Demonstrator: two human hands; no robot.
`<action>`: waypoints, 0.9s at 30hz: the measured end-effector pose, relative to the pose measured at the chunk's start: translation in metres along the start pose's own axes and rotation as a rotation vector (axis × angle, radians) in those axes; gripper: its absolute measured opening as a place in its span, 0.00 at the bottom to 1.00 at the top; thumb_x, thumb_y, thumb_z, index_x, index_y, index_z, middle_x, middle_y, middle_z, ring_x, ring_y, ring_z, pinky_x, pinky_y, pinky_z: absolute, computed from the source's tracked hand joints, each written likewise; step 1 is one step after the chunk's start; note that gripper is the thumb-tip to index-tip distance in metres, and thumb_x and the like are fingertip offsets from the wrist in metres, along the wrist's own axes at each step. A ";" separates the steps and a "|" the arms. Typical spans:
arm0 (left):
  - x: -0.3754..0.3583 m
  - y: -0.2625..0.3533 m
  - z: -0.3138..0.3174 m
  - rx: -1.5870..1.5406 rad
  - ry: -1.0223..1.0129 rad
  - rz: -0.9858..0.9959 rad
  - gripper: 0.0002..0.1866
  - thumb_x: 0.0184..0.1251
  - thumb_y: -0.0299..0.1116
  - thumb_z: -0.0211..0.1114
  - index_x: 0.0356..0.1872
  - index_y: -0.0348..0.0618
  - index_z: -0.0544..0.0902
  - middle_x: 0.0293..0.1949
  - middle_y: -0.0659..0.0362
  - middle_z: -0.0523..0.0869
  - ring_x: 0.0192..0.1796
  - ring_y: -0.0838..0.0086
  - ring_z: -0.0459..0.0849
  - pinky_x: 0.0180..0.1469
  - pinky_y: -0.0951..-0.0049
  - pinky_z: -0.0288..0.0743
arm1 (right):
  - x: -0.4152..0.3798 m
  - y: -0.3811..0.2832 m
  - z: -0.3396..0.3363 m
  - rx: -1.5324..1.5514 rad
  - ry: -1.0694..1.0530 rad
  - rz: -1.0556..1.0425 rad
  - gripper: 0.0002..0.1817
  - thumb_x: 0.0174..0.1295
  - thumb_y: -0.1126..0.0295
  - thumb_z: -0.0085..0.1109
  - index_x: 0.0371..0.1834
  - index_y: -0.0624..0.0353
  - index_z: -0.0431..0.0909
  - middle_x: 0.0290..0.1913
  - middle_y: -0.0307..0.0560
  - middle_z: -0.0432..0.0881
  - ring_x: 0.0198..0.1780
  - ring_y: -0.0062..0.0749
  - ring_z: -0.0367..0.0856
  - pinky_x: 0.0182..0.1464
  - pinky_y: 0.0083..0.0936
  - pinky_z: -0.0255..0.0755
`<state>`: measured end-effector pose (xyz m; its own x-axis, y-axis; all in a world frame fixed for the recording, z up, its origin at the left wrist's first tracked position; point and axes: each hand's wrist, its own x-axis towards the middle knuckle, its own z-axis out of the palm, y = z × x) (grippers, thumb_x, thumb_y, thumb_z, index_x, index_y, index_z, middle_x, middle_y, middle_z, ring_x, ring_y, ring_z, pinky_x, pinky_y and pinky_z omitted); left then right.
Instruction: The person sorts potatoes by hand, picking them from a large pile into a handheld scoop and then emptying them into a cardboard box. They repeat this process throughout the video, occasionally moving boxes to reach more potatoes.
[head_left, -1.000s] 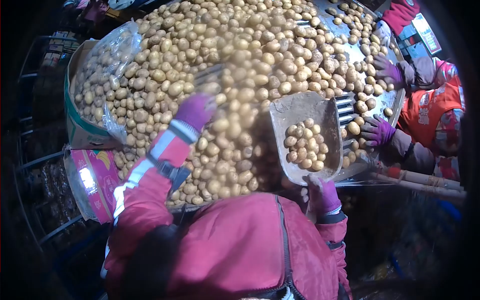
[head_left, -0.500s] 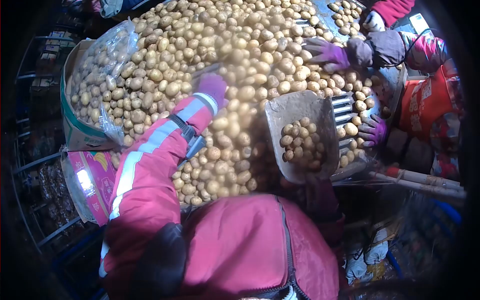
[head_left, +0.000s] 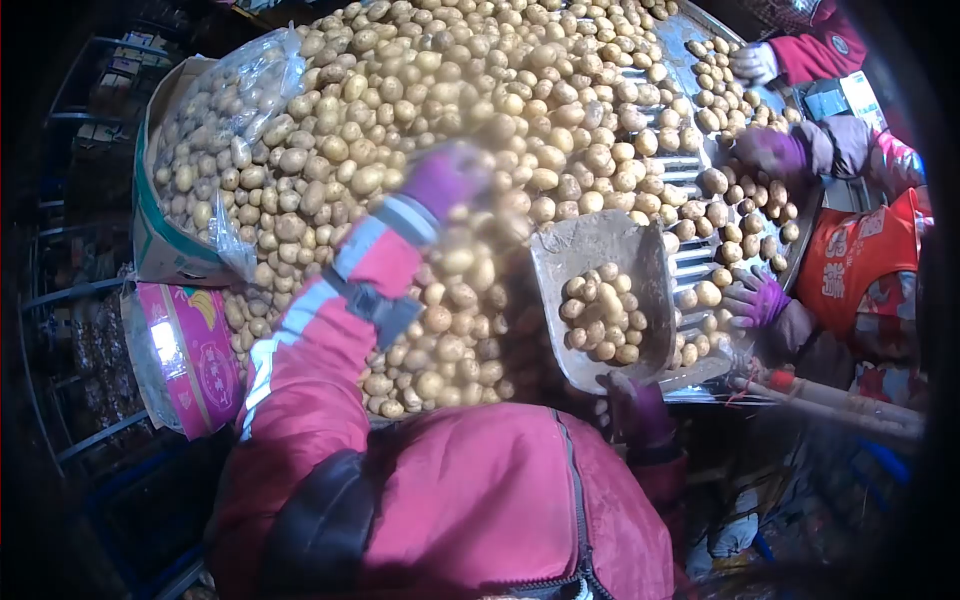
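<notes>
My left hand (head_left: 447,178), in a purple glove, is over the middle of a large heap of potatoes (head_left: 350,120); its fingers are blurred by motion. My right hand (head_left: 640,408), also in a purple glove and partly in shadow, is closed at the near end of a worn scoop (head_left: 595,240). Several small potatoes (head_left: 606,325) lie inside the scoop, which rests beside the heap at the edge of a slotted grate (head_left: 690,265). The handle is mostly hidden by my hand.
Co-workers' gloved hands, one purple (head_left: 772,152), another purple (head_left: 757,298) and one white (head_left: 755,62), are among potatoes at the right. A cardboard box (head_left: 180,262) with a plastic bag (head_left: 285,75) stands left, above a pink carton (head_left: 205,365). A pole (head_left: 830,400) lies lower right.
My left hand has shifted right across the heap. A co-worker's purple-gloved hand has moved right, and more grate slots show beside it. The view has tilted slightly; the scoop remains in my right hand.
</notes>
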<state>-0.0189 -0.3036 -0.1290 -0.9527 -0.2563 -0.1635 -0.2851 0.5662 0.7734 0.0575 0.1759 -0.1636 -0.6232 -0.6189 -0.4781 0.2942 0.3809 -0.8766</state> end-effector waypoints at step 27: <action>0.086 -0.137 -0.027 0.619 0.085 0.091 0.13 0.54 0.34 0.69 0.42 0.51 0.85 0.43 0.49 0.82 0.46 0.52 0.82 0.49 0.56 0.79 | 0.018 -0.068 0.014 0.106 -0.050 0.249 0.11 0.72 0.70 0.51 0.49 0.62 0.80 0.34 0.49 0.84 0.30 0.36 0.83 0.31 0.36 0.76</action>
<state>-0.0585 -0.4245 -0.2326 -0.9715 -0.2329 -0.0447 -0.2360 0.9306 0.2797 0.0361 0.1296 -0.1127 -0.4863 -0.5498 -0.6791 0.5091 0.4534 -0.7316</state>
